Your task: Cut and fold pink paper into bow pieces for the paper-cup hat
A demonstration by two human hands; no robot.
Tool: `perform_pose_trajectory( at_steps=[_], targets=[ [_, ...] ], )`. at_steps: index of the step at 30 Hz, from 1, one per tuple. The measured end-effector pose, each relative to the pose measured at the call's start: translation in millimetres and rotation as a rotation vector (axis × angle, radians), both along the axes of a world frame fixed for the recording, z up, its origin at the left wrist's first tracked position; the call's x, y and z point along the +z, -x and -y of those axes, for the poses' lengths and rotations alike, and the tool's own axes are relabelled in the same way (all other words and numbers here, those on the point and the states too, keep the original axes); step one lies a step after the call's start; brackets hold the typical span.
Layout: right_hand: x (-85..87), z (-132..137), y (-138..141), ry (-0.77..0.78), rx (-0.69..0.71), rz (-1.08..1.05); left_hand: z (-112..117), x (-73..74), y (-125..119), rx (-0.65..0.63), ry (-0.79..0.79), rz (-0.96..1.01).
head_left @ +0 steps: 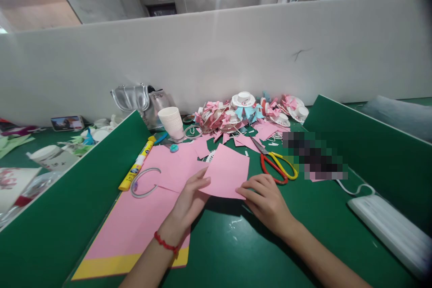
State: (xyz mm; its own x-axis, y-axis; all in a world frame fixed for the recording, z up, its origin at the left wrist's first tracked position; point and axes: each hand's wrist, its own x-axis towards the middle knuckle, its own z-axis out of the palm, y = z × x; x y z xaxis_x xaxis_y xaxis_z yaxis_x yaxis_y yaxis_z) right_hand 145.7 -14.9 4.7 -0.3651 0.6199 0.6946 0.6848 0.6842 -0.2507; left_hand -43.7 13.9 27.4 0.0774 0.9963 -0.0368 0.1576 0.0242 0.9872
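Note:
A pink paper square (227,172) lies tilted on the green table, held at its near edge by both hands. My left hand (189,200), with a red string at the wrist, pinches the square's near left corner. My right hand (266,198) presses its fingertips on the near right corner. Under my left hand lies a large pink sheet (135,229) on top of a yellow one (101,269).
Red and yellow scissors (278,165), a yellow glue stick (137,166), a ring cut from a cup (143,183), stacked white paper cups (172,121), a pile of pink and blue paper crafts (249,114), a silver bag (135,97), green dividers (371,144) on both sides, a white power bank (391,229).

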Motion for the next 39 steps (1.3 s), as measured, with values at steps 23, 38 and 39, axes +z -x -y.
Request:
perform_pose_trajectory(
  at_steps=[23, 38, 39],
  targets=[
    [4.6, 6, 15, 0.192, -0.104, -0.396, 25, 4.6, -32, -0.074, 0.158, 0.290],
    [8.0, -6, 5, 0.727, -0.163, -0.690, 22, -9.3, -30, -0.032, 0.195, 0.317],
    [8.5, -6, 4, 0.730, -0.165, -0.712, 22, -9.4, -30, -0.031, 0.196, 0.309]
  ],
)
